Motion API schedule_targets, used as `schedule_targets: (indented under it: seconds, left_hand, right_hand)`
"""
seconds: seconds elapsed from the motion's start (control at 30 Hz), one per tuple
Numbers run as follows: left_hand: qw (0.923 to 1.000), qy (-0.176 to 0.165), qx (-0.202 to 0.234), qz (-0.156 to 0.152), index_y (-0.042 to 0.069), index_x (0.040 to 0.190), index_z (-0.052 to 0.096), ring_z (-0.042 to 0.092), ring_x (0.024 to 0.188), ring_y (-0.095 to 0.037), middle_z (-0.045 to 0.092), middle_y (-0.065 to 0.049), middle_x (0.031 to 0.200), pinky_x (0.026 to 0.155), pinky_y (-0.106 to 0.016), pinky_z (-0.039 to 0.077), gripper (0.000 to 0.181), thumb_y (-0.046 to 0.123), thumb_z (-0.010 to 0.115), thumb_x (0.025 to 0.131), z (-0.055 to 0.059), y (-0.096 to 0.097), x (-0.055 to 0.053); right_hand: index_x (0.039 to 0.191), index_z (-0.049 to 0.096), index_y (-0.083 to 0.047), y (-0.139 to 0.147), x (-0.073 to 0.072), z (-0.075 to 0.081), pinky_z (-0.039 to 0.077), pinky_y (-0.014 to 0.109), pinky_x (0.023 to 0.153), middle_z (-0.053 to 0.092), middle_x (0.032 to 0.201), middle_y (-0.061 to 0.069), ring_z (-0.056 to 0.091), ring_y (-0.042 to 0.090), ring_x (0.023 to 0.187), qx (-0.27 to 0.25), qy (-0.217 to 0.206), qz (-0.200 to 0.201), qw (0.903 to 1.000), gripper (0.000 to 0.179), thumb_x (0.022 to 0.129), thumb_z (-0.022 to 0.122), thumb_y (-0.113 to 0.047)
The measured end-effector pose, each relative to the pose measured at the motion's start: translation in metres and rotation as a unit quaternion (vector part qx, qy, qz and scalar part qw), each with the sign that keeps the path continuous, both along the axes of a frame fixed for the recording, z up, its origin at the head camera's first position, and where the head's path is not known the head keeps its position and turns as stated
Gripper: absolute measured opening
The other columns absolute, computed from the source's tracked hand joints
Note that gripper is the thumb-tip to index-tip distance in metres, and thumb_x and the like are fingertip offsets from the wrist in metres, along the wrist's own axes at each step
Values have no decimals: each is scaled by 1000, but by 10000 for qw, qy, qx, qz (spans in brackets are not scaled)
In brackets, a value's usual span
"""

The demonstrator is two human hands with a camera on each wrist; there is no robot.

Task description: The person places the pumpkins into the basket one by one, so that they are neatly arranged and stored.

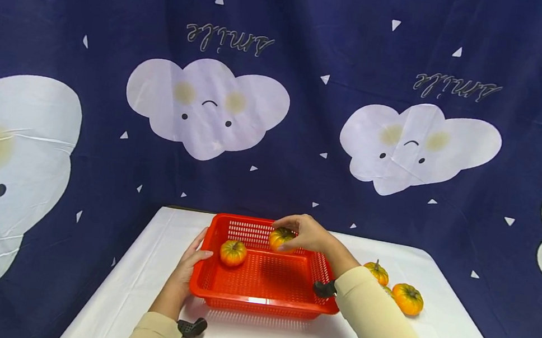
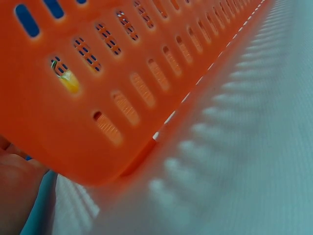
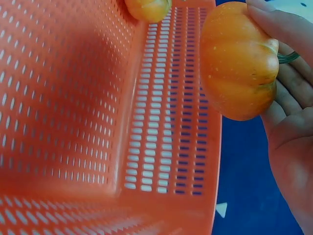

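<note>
Likely filling the red basket (image 1: 262, 302), gripping it with the left hand (image 1: 190, 262), holding a pumpkin (image 1: 277, 240) near its back with the right hand (image 1: 311, 235), next needing gentle lowering inside.

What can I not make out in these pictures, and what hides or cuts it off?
Head view: most of the middle pumpkin at right, behind the right sleeve.
Left wrist view: most of one pumpkin, behind the basket wall.
Left wrist view: left hand, cut off by left edge.
Right wrist view: part of the pumpkin inside, cut off by top edge.
</note>
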State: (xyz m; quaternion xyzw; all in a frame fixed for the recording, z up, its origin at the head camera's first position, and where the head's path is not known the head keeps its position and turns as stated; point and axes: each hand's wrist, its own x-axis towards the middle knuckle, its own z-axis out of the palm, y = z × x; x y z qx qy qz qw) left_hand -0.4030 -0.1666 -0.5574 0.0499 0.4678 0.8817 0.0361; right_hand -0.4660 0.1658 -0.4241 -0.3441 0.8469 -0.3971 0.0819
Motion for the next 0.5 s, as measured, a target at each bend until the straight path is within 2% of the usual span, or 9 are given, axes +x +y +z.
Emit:
schedule_targets:
  seconds: [0.17,0.5]
  left_hand:
    - [10000,52,23,-49,23,169,27,34,149,-43,30,-15,168,114,-64,35,82,2,53,95,-2,-2,-2]
    - [10000,-16,10,-72,25,168,28,35,148,-43,32,-15,168,112,-63,39,80,3,54,96,-1,-2,0]
  right_hand:
    - [132,72,-2,-15,-4,-5,45,42,112,72,129,7,64,18,124,-38,-4,189,9998,57,79,94,-10]
    - [136,68,3,-38,-5,-11,43,38,114,68,134,17,61,18,128,-81,-256,542,9982,63,79,93,-6]
